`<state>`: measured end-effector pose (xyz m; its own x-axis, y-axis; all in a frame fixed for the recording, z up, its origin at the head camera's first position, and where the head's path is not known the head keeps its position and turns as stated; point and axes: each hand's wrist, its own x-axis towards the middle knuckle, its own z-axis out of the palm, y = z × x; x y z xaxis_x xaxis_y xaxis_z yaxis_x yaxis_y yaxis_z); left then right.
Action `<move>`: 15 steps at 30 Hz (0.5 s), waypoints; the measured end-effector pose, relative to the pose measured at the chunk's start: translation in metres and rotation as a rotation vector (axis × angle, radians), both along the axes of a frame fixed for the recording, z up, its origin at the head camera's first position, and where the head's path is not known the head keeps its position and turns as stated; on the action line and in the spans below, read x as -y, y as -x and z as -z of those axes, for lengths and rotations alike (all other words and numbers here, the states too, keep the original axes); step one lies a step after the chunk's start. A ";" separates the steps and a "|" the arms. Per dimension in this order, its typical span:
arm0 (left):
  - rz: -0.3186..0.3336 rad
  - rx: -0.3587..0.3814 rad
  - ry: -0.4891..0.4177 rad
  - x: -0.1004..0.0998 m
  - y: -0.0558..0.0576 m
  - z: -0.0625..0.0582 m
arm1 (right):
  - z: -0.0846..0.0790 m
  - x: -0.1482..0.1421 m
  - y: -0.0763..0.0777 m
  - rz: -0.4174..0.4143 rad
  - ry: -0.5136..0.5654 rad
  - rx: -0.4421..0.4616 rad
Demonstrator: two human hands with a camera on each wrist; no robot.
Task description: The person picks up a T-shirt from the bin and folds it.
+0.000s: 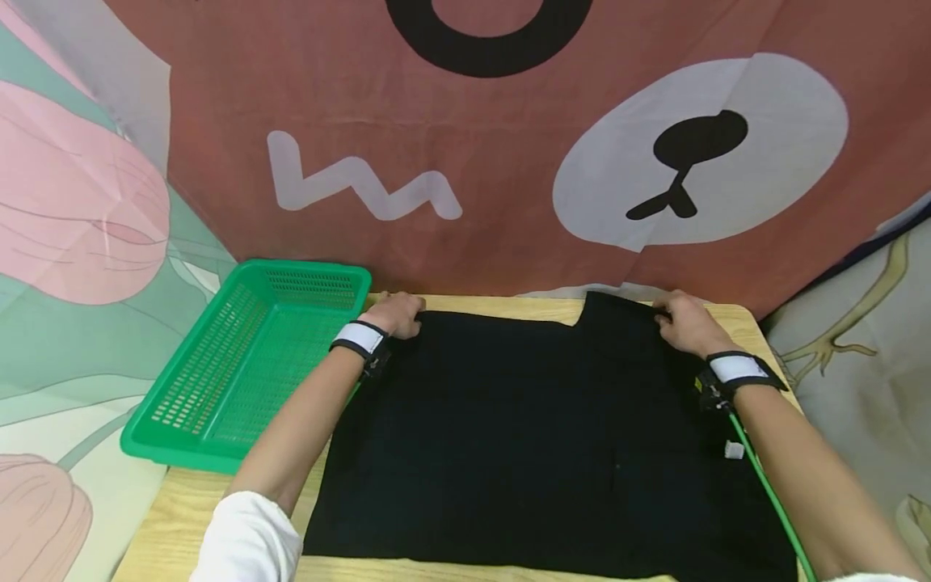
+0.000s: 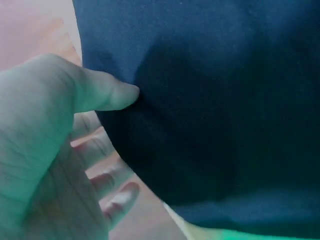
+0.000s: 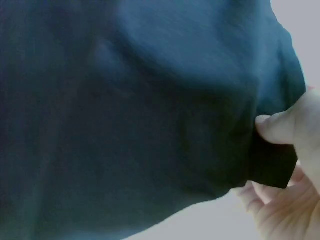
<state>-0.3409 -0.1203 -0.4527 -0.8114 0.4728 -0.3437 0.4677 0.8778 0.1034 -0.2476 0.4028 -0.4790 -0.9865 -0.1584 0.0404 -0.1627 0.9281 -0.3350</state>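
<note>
A black garment (image 1: 509,428) lies spread flat on a wooden table, its far edge stepped towards the right. Near its right side shows a small white label (image 1: 735,450). At the far left corner my left hand (image 1: 395,314) pinches the cloth; in the left wrist view the thumb (image 2: 112,92) presses on top with the fingers behind the edge. My right hand (image 1: 691,323) grips the far right corner, where a small flap of black fabric (image 3: 272,162) hangs between thumb and fingers in the right wrist view.
A green plastic basket (image 1: 247,444) with slotted sides stands left of the garment, close by my left forearm. The wooden table (image 1: 182,517) shows around the cloth. Behind it hangs a brown printed curtain (image 1: 364,250). A green cable (image 1: 774,493) runs along my right forearm.
</note>
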 end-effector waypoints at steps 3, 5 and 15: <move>0.014 -0.048 -0.021 0.005 -0.002 -0.010 | -0.014 -0.005 -0.007 0.008 0.029 -0.074; 0.020 -0.079 -0.041 0.007 -0.004 -0.018 | -0.025 -0.008 -0.012 0.020 0.045 -0.112; 0.056 -0.103 -0.131 0.024 -0.027 -0.047 | -0.055 -0.006 -0.042 -0.040 0.023 -0.237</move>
